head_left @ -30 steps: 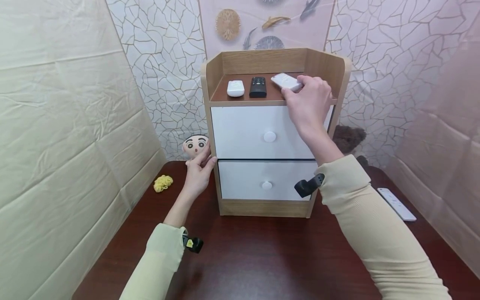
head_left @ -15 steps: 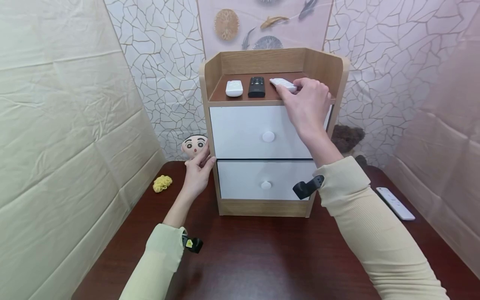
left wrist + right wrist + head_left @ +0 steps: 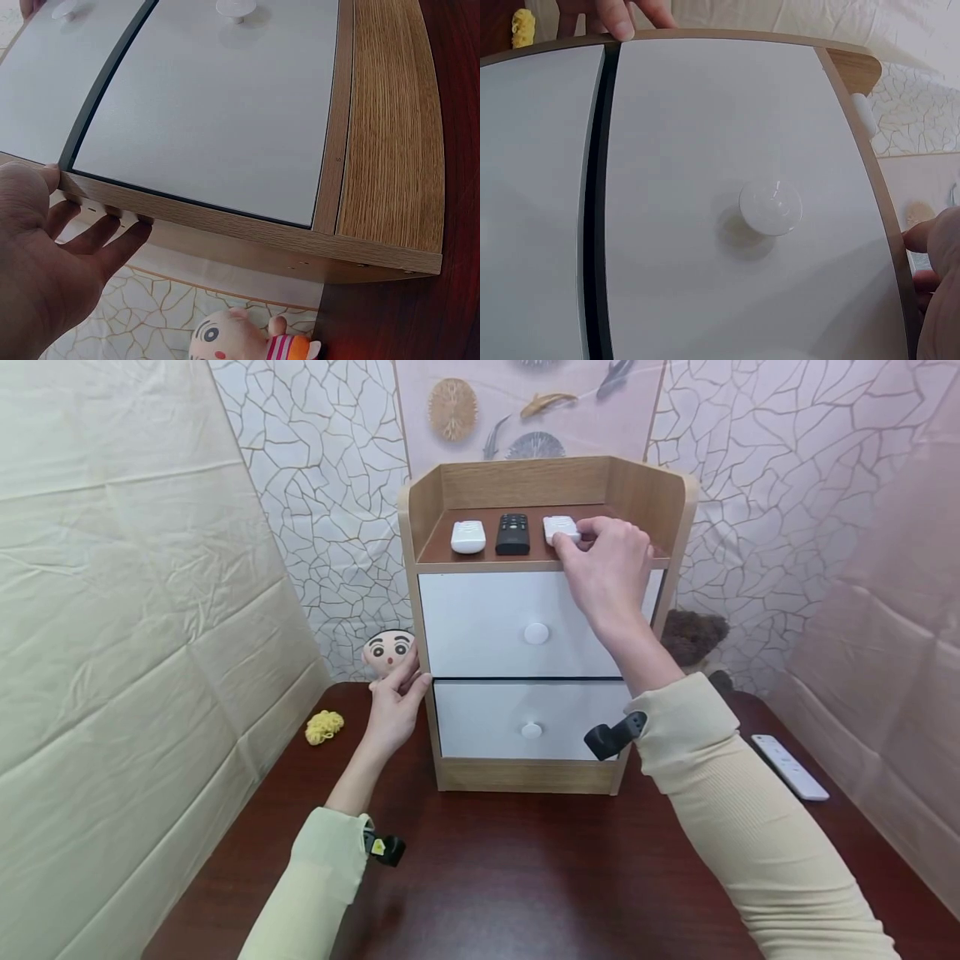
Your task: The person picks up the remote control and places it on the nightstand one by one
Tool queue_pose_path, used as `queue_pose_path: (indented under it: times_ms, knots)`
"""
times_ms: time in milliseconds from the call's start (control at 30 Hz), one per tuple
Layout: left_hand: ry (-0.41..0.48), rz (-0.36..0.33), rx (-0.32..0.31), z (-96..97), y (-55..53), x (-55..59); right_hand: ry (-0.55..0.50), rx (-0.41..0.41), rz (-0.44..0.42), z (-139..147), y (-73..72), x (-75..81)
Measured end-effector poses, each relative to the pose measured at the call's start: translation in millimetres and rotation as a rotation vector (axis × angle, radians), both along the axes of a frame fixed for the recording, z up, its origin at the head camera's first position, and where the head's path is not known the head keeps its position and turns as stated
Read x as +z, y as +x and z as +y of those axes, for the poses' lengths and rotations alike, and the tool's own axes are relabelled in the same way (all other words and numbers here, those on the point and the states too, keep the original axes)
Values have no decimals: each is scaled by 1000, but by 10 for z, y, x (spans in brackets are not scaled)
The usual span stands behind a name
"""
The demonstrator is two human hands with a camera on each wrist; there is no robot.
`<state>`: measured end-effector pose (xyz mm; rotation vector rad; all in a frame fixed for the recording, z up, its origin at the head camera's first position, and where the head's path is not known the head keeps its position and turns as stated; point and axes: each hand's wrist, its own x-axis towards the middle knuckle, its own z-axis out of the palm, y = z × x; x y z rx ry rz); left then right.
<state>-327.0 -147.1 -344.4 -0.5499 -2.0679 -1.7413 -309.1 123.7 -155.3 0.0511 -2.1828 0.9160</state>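
Note:
My right hand (image 3: 609, 560) is at the top shelf of a small wooden cabinet (image 3: 528, 775), pinching the near right part of a white remote control (image 3: 559, 529) between thumb and fingers. To its left on the shelf lie a black remote control (image 3: 513, 535) and another white remote (image 3: 468, 537). My left hand (image 3: 49, 262) rests against the cabinet's left side, thumb on the front edge and fingertips on the side panel. The white upper drawer (image 3: 705, 150) and lower drawer (image 3: 480, 718) are closed. In the right wrist view, my right hand mostly hides the held remote.
On the dark red table (image 3: 487, 877), a yellow tangled bundle (image 3: 324, 727) lies left and a long white remote (image 3: 790, 767) lies right. A cartoon doll (image 3: 387, 652) is beside the cabinet's left side. A brown plush toy (image 3: 693, 639) is behind its right.
The white remote in my right hand has turned from slanted to nearly straight, lining up with the other two. My right hand has shifted slightly left. The left hand stays put.

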Motion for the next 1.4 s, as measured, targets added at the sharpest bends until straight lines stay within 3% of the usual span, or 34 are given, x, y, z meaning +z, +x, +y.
queue_pose_path:
  times_ms: [267,433,667,867,1000,1067,1233,1400]
  knots:
    - [-4,-5,-8,-5,13,12,-18,33,14,24,19,-14]
    - [0,-11,-14,-8,13,9,-31,97,93,146,113,-39]
    - [-14,-7,-6,5,19,12,-9,191,279,498,390,-120]
    - [-31,-6,3,-8,10,13,1,100,330,930,722,-266]
    - [-30,-6,3,-5,13,8,-64,49,312,1268,924,-443]
    - [-25,1,2,-11,14,5,-129,65,330,1440,990,-577]
    - [-27,6,-1,-10,13,-3,-250,56,330,1875,1141,-1033]
    - [-29,-4,1,-10,11,5,-365,-17,225,2274,1225,-1479]
